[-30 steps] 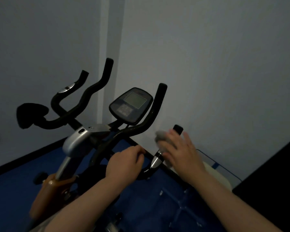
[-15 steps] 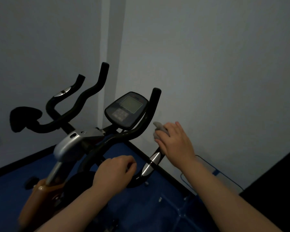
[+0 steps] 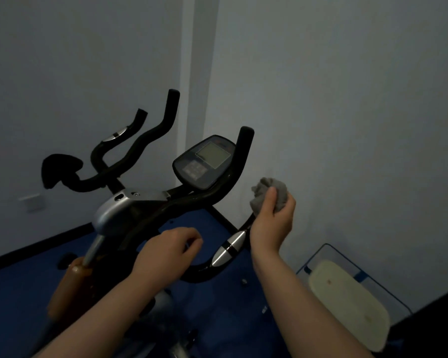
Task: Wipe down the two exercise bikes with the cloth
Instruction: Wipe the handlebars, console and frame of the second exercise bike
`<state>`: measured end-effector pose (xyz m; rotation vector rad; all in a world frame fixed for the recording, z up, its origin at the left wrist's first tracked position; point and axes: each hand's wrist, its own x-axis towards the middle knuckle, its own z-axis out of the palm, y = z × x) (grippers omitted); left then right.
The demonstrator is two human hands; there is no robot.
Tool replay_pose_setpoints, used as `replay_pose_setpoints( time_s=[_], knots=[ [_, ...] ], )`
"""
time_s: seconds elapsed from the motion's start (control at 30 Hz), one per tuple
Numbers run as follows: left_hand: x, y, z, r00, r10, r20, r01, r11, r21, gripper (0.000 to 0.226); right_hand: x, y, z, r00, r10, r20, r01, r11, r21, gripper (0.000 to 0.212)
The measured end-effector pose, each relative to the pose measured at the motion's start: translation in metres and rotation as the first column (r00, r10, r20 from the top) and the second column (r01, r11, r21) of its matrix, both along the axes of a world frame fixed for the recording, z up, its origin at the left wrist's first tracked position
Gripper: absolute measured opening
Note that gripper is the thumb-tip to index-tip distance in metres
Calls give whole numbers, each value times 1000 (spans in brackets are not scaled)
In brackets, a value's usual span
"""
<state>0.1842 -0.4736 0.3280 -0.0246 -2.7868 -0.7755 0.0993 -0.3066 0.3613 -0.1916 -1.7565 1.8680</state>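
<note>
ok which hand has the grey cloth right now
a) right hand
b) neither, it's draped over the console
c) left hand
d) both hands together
a: the right hand grips the bunched grey cloth at the upper end of the right handlebar, while the left hand is curled low on the bar with no cloth in it.

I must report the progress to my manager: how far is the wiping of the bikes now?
Nothing shows as finished; a wiped surface cannot be told in this dim picture. In hand: the right hand grips the grey cloth around the bike's right handlebar, while the left hand steadies the frame. Seemingly left: the console, the left handlebars and the second bike, not in view.
</note>
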Motion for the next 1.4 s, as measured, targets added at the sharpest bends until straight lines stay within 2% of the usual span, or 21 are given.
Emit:
replay_pose_setpoints(
  time_s=[0.03, 0.1, 0.2, 0.3, 0.37, 0.43, 0.53, 0.63, 0.7, 0.9, 1.03, 1.13, 1.2, 1.23, 1.3, 1.33, 1.4],
  knots=[
    [0, 0, 0, 1000, 10, 2, -10, 1000, 0, 14, -7, 4, 7, 998, 49, 36, -50, 998, 24, 16],
    [-1, 0, 1, 1000, 25, 4, -25, 1000, -4, 14, -13, 13, 15, 991, 111, 69, -116, 991, 72, 17],
    [-1, 1, 1, 1000, 28, 10, -28, 1000, -7, 13, 0, 12, -6, 996, 73, 42, -75, 997, 35, 16],
    [-2, 0, 0, 999, 38, 11, -38, 999, -14, 13, 29, 0, -40, 993, 83, 87, -81, 996, -26, 25],
    [-2, -1, -2, 999, 35, 4, -35, 999, -17, 14, 28, 2, -42, 991, 115, 73, -117, 993, 25, 38],
    [-2, -1, -3, 1000, 27, 7, -26, 999, -24, 14, 15, 9, -29, 987, 132, 87, -139, 986, 87, 40],
    [-3, -1, -4, 1000, 10, 14, -10, 1000, -25, 14, 14, 6, -26, 978, 196, 77, -197, 980, 13, 33],
    [-4, -2, -4, 1000, 4, 4, -3, 999, -39, 14, 47, -13, -55, 962, 244, 122, -240, 970, -42, 41],
    [-4, -2, -4, 1000, 2, -6, -3, 999, -38, 14, 56, -15, -59, 953, 278, 124, -272, 960, -57, 38],
    [-3, -2, -4, 1000, 1, -24, -1, 999, 35, 16, 24, -19, -26, 997, -6, 76, 17, 988, -151, 31],
    [-3, -1, -3, 999, -2, -46, 6, 994, 105, 17, 69, -46, -59, 998, 15, 58, -13, 999, -40, 45],
    [1, -3, -1, 995, 21, -102, 11, 951, 308, 17, 81, -49, -58, 996, 0, -94, 19, 981, 194, 47],
    [6, -5, 2, 981, 79, -175, 6, 898, 440, 15, 78, -46, -50, 987, 62, -151, 21, 870, 493, 43],
    [8, -7, 3, 971, 108, -214, 14, 867, 499, 14, 77, -45, -48, 985, 102, -137, 11, 765, 644, 43],
    [13, -12, 5, 952, 135, -276, 41, 835, 549, 14, 85, -45, -47, 975, 210, -74, -56, 554, 831, 54],
    [16, -17, 4, 942, 124, -313, 52, 865, 499, 16, 90, -43, -48, 962, 272, -35, -99, 465, 880, 57],
    [25, -33, -3, 907, 63, -416, 52, 964, 260, 21, 100, -35, -53, 910, 412, 36, -170, 293, 941, 54]
  ],
)
